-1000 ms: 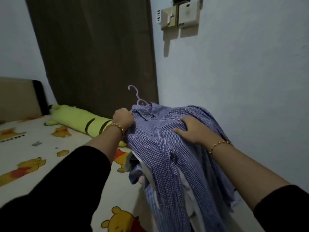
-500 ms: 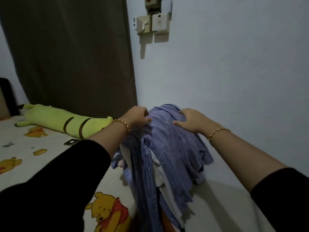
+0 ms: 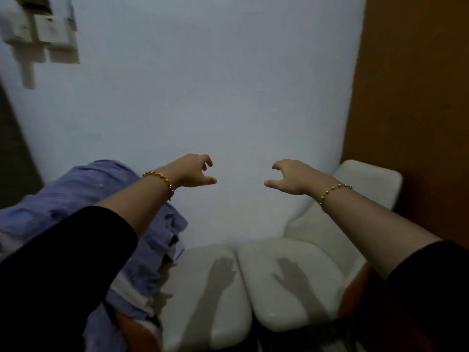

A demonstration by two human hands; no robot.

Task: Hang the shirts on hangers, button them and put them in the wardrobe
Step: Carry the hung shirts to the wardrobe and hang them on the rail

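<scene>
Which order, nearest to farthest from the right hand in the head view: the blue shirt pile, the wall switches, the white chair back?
1. White chair back, just right of the right hand.
2. Blue shirt pile, lower left, beyond the left hand.
3. Wall switches, top left corner.

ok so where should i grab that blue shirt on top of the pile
Probably the raised fold at the top of the blue shirt, from above with the left hand, which hovers nearest. It lies crumpled, and no collar or hanger shows, so that ridge offers the clearest pinch.
</scene>
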